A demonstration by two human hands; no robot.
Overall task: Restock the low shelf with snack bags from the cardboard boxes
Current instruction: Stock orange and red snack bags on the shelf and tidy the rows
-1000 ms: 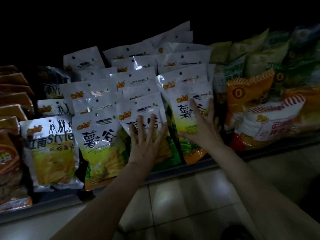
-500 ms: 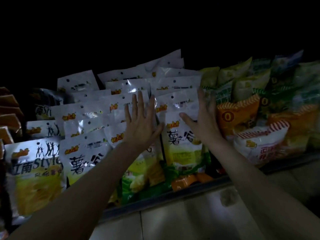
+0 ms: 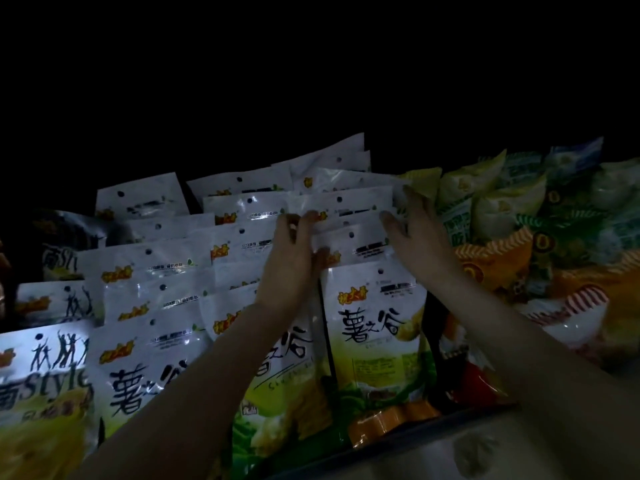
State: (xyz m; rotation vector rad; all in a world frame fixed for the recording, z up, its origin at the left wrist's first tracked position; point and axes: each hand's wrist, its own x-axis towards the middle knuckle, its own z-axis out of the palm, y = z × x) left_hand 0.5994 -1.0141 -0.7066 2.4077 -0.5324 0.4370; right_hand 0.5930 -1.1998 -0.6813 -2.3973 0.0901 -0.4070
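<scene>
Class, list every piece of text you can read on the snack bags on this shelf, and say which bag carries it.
"薯之谷": front white-and-green bag, between the two hands' rows.
"Style": white-and-yellow bag at far left, under dancing figures.
Orange logos and small print on the white bag tops: too blurred to read.
Green and orange bags on the right: lettering unreadable.

- Glossy white snack pouches: black brush lettering, green-and-yellow lower half, orange logo.
- Puffed orange bag: wavy white stripes.
- White pouch with black dancing silhouettes: yellow base.
</scene>
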